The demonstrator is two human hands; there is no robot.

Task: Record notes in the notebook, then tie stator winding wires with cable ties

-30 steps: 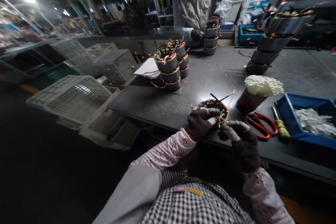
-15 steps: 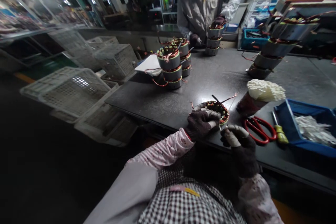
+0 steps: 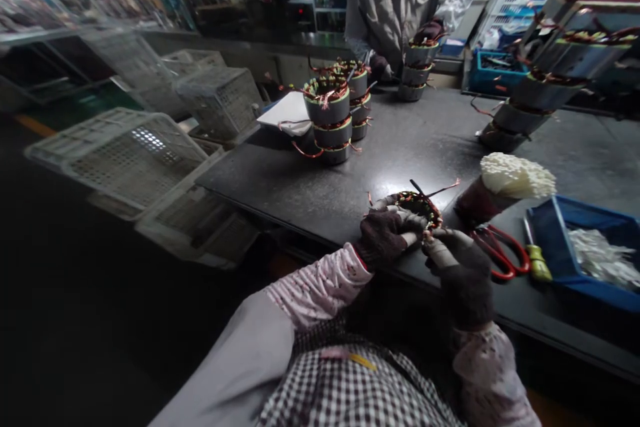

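Note:
A wire-wound ring (image 3: pixel 431 212) with copper and dark leads stands at the table's near edge. My left hand (image 3: pixel 387 232), in a dark glove with pale wrapped fingertips, grips the ring's left and near side. My right hand (image 3: pixel 457 270), gloved the same way, is at the ring's near right rim, its fingers pinched together; what they hold is too small to make out. Right of the ring lie red-handled scissors (image 3: pixel 505 255), partly behind my right hand. Behind them a bundle of white sticks (image 3: pixel 517 175) leans in a dark red holder.
Stacked wound rings stand at the table's left (image 3: pixel 333 107) and right (image 3: pixel 523 107). A blue bin (image 3: pixel 560 240) of white pieces and a yellow-handled screwdriver (image 3: pixel 539 263) are at right. Across the table a person (image 3: pixel 395 13) handles another stack. Crates (image 3: pixel 135 153) stand left.
My right hand has moved up and left against the ring's rim. The view has shifted slightly. My left hand keeps its grip.

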